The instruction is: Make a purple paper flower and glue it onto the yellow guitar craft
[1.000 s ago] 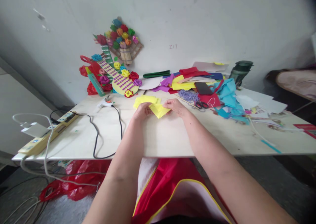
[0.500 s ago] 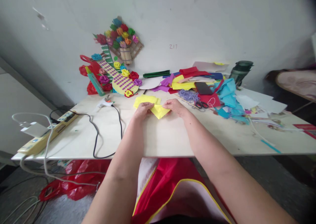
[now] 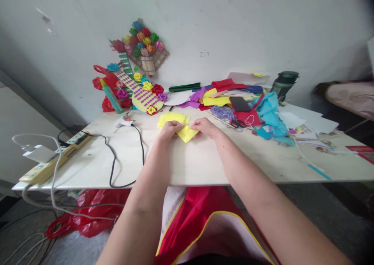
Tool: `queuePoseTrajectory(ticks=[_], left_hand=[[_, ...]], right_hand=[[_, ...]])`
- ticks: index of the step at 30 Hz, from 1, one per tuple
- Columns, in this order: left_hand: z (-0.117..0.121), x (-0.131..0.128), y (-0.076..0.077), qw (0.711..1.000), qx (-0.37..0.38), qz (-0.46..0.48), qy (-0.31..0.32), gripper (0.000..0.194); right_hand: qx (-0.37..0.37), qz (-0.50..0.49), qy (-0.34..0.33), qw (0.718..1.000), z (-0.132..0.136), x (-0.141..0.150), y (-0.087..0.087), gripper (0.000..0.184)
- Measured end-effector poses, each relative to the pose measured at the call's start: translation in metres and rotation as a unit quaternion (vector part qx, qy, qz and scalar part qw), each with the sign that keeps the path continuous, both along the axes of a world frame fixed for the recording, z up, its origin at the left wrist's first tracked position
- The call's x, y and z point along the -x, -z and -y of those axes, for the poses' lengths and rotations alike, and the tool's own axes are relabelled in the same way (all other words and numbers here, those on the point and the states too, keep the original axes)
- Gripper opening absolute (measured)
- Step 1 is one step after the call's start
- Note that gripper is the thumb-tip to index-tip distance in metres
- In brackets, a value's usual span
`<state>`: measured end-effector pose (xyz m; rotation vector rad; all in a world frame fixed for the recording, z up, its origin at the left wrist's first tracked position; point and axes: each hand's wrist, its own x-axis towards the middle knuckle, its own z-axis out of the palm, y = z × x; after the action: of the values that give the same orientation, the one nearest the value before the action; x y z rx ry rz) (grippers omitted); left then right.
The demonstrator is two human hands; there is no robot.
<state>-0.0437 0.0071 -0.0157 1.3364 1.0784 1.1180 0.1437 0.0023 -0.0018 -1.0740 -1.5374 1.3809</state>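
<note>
Between both hands is a piece of yellow crepe paper [image 3: 186,134], its pointed corner hanging down toward me. My left hand [image 3: 171,129] pinches its left side, thumb on top. On the right side, my right hand [image 3: 204,127] grips the paper between thumb and fingers; some fingertips are hidden behind it. More yellow paper [image 3: 164,119] lies on the table just beyond my left hand. Both hands are held low above the middle of the white table [image 3: 198,167].
A glue gun [image 3: 125,122] with a black cord and a power strip [image 3: 55,159] are at left. Paper flowers [image 3: 147,85] and a glue bottle [image 3: 111,96] stand against the wall. Scissors [image 3: 238,123], a phone [image 3: 240,104], purple yarn [image 3: 222,112] and blue crepe paper [image 3: 268,111] lie at right.
The yellow paper has shifted slightly left and its point a little lower, with its right side tilted down. Both hands keep their pinch.
</note>
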Motion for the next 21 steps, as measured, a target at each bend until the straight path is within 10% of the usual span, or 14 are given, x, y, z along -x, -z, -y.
queuePoseTrajectory(ticks=[21], left_hand=[[-0.0084,0.0046,0.0087,0.998,-0.025,-0.053,0.011,0.038]], right_hand=[[0.005,0.041,0.021,0.999,0.0006,-0.0026,-0.0033,0.025]])
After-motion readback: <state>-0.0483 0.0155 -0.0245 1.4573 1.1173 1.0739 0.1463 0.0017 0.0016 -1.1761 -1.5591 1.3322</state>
